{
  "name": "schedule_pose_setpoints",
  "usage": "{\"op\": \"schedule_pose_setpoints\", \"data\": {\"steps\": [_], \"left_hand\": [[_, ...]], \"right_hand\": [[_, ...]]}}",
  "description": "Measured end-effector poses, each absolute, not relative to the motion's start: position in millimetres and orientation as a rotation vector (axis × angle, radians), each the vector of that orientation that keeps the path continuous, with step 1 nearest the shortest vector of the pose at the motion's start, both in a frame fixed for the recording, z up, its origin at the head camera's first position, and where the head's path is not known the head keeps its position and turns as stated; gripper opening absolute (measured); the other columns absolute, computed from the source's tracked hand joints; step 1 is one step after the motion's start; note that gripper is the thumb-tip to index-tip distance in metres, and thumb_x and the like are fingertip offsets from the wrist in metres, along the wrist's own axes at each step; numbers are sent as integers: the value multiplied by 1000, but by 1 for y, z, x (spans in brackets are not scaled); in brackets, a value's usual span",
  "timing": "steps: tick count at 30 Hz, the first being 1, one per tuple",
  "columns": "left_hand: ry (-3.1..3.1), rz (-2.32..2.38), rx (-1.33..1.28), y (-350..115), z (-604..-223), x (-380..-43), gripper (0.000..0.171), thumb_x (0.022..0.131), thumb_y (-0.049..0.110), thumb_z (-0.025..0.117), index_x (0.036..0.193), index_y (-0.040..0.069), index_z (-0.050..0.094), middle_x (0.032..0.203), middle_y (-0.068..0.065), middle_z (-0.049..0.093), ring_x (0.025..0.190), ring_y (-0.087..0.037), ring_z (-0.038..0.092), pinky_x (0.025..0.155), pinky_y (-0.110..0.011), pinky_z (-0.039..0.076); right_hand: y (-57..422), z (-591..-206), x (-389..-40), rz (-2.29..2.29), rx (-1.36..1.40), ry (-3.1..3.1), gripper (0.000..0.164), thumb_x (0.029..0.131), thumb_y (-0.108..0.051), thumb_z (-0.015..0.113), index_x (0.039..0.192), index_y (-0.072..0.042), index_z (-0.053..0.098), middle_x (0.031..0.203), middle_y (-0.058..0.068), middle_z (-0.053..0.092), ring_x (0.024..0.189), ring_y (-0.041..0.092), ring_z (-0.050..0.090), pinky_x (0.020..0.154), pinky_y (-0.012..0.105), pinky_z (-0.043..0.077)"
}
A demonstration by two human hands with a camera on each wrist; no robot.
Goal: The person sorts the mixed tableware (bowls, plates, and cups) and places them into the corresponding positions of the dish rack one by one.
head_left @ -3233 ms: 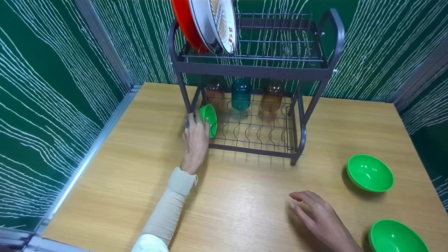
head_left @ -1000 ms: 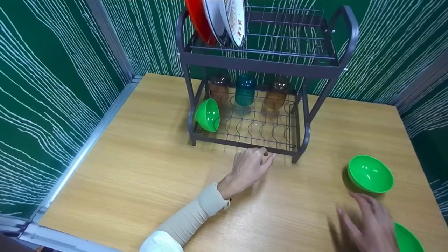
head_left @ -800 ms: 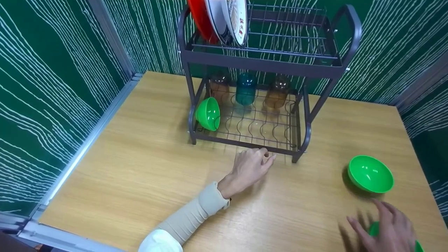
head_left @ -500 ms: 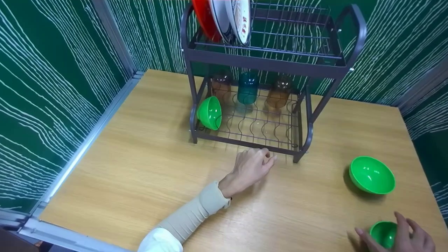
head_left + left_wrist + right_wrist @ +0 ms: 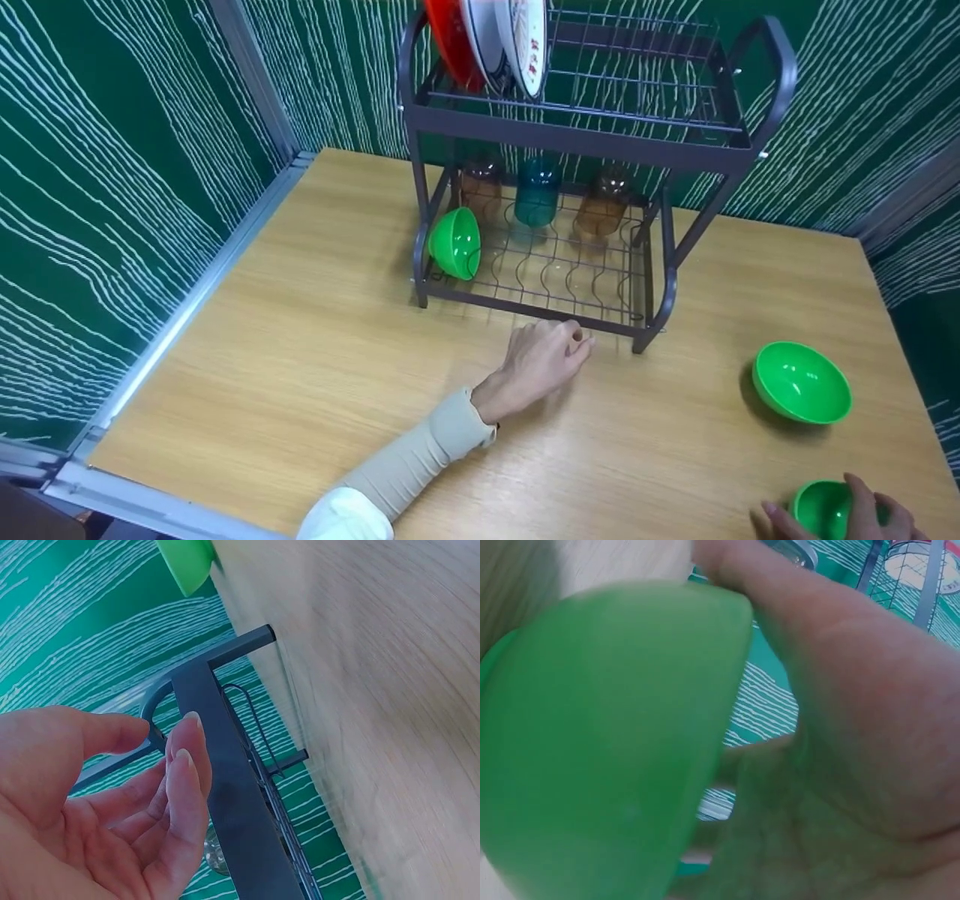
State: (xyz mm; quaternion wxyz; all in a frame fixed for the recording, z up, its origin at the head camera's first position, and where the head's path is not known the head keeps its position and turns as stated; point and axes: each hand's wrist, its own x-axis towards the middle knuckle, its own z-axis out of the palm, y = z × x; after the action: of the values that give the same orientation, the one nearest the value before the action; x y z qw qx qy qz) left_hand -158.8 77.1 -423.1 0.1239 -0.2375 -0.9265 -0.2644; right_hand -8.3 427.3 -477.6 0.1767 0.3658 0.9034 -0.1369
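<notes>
At the head view's bottom right, my right hand point(image 5: 855, 517) holds a green bowl point(image 5: 817, 510), its thumb at the left side and its fingers curving over the mouth. The outside of the green bowl point(image 5: 184, 562) of the rack does not concern that hand. Up close, the held bowl point(image 5: 600, 750) hides much of the fingers in the right wrist view. My left hand point(image 5: 534, 367) is loosely curled with nothing in it, by the front bar of the dark two-tier dish rack point(image 5: 592, 139). Its relaxed fingers point(image 5: 187, 765) appear before the rack frame.
Another green bowl point(image 5: 801, 382) rests farther back on the wooden table point(image 5: 285, 360). A green bowl point(image 5: 455, 244) leans on its side at the lower tier's left. Two brown glasses and one teal glass point(image 5: 537, 195) stand behind it. Plates point(image 5: 525, 49) stand upright above.
My left hand has left the bowl in the rack and moved right to the front bar. My right hand has moved right and down onto the nearer bowl and taken hold of it.
</notes>
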Motion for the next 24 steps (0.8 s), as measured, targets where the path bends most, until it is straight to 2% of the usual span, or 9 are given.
{"op": "schedule_pose_setpoints", "data": {"steps": [2, 5, 10, 17, 24], "left_hand": [[-2708, -779, -694, 77, -423, -159, 24, 102, 28, 65, 91, 9, 76, 56, 10, 52, 47, 0, 38, 42, -12, 28], [-2720, -791, -691, 76, -422, -159, 24, 102, 28, 65, 92, 9, 77, 55, 11, 47, 46, 1, 36, 42, -13, 27], [-2722, -794, -684, 75, -421, -159, 24, 102, 28, 65, 92, 10, 76, 54, 12, 41, 46, 1, 33, 42, -13, 26], [-2702, -825, -698, 75, -418, -160, 25, 102, 30, 64, 91, 11, 76, 54, 13, 38, 47, 2, 31, 41, -14, 22], [-2779, -900, -703, 76, -415, -158, 34, 103, 38, 62, 100, 9, 78, 54, 12, 38, 45, 1, 30, 41, -14, 22]], "right_hand": [[422, -475, -11, -398, 1044, 2553, 133, 72, -80, 72, 161, -5, 7, 152, 37, 6, 131, 60, 16, 103, 70, 40], [413, -470, -16, -400, 1023, 2589, 126, 75, -71, 76, 160, -4, 12, 151, 38, 9, 130, 59, 17, 100, 70, 43], [401, -459, -25, -369, 945, 2694, 116, 76, -64, 78, 156, -3, 20, 149, 39, 14, 129, 59, 20, 101, 71, 41], [385, -445, -40, -390, 815, 2811, 105, 82, -58, 73, 156, -6, 21, 147, 43, 13, 128, 64, 20, 105, 73, 32], [362, -423, -53, -454, 559, 2970, 104, 79, -53, 81, 154, -3, 28, 147, 43, 18, 126, 67, 23, 105, 78, 31]]}}
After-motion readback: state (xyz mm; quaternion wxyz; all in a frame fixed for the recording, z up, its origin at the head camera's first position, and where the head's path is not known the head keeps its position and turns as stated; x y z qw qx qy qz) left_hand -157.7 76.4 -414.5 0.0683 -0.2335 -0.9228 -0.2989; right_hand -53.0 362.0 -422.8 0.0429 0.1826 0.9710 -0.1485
